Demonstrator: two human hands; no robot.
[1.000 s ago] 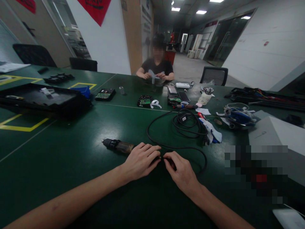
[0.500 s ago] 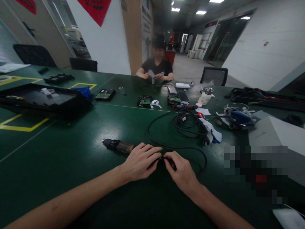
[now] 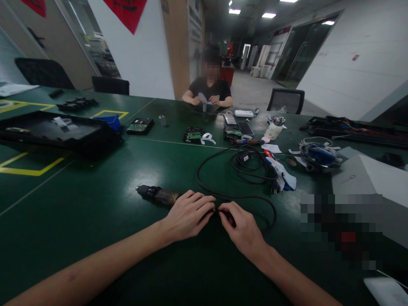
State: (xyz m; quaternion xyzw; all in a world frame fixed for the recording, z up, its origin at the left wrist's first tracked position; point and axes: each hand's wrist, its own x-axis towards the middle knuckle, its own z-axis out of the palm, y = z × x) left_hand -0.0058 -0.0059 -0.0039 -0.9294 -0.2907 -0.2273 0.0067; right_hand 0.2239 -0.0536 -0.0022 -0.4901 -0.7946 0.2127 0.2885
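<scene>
A dark electric screwdriver with a brownish grip lies on the green table, its bit end pointing left. My left hand is closed over the tool's rear end and hides it. Close to its fingertips, my right hand pinches the end of a black cable; most of that end is hidden behind the fingers. The fingertips of both hands almost meet where the cable and the tool come together. Whether the two are joined cannot be made out. From there the cable loops right and back into a coil.
A glove with a red-handled tool lies beside the coil. Circuit-board units stand farther back, with a black tray at left and a white box at right. Across the table sits a person holding pale sheets.
Both hands stay at the rear of the electric screwdriver with nearly the same grip. The left fingers have shifted very slightly. The view has moved a little.
</scene>
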